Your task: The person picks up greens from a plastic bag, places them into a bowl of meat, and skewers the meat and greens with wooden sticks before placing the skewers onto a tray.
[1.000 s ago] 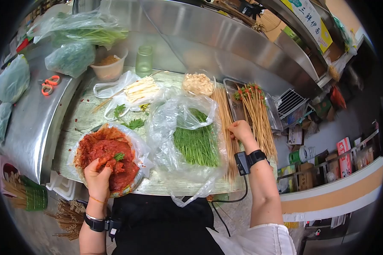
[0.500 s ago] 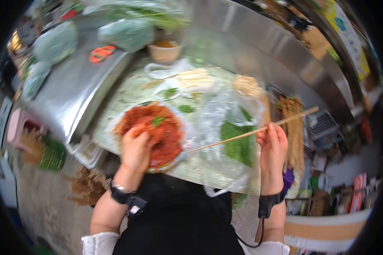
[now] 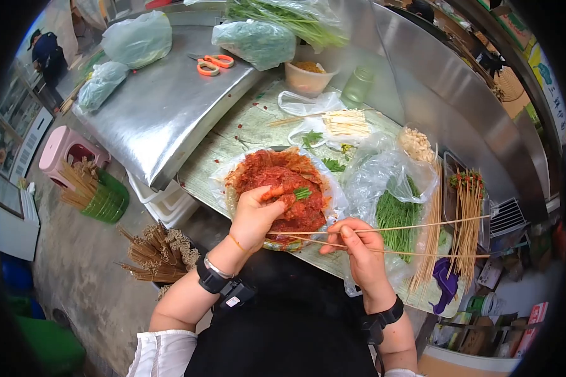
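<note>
From the head view we see our right hand (image 3: 358, 251) with its fingers pinching two bamboo skewers (image 3: 415, 239) that point out over the bag of greens (image 3: 396, 217), while our left hand (image 3: 255, 217) curls its fingers around a piece of red marinated meat (image 3: 283, 188) in the bag-lined bowl on the surface (image 3: 233, 144). To thread well, we'd judge it best to keep the tips close to the bowl — and push the meat on away from the fingers.
</note>
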Action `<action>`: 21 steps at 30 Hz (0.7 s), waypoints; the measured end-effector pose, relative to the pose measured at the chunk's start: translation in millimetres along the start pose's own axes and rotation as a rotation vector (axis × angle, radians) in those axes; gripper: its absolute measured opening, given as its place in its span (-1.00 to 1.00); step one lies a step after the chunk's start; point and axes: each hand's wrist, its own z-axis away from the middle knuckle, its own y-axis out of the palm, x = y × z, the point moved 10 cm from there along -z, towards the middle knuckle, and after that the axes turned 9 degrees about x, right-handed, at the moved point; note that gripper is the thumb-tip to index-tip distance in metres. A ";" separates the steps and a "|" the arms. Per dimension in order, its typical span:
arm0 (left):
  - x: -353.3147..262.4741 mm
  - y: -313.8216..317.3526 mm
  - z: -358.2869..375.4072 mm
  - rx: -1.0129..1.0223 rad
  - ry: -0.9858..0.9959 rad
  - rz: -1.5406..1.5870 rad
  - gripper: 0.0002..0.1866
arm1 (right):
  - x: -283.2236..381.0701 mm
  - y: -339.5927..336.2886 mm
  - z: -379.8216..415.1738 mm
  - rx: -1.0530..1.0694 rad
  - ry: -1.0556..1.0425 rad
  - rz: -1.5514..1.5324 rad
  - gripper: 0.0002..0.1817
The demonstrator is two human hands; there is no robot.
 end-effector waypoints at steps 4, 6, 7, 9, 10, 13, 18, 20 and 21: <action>-9.3 2.9 2.3 0.047 0.025 -0.197 -0.72 | 35.2 -36.0 -1.1 -0.060 -0.196 -0.157 -0.73; -9.7 8.0 2.0 0.110 0.022 -0.393 -0.73 | 36.7 -51.8 -9.4 -0.135 -0.183 -0.183 -0.71; -7.7 8.3 1.7 0.119 0.019 -0.392 -0.73 | 30.0 -57.2 -14.6 -0.148 -0.146 -0.228 -0.72; -7.8 12.0 1.8 0.154 0.055 -0.531 -0.73 | 16.6 -63.0 -22.2 -0.131 -0.090 -0.295 -0.73; -8.1 12.0 1.6 0.152 0.056 -0.531 -0.73 | 14.7 -64.7 -22.5 -0.129 -0.089 -0.295 -0.73; -13.3 15.2 3.2 0.176 0.071 -0.542 -0.73 | 7.8 -63.3 -22.4 -0.095 -0.056 -0.316 -0.73; -15.0 20.4 3.0 0.146 0.042 -0.371 -0.60 | 3.1 -69.6 -19.0 -0.119 -0.029 -0.299 -0.72; -13.8 21.3 3.1 0.150 0.007 -0.330 -0.57 | 3.8 -70.7 -19.1 -0.119 -0.019 -0.285 -0.72; -11.0 20.8 3.2 0.153 -0.027 -0.288 -0.54 | 4.2 -70.7 -19.3 -0.118 -0.010 -0.271 -0.72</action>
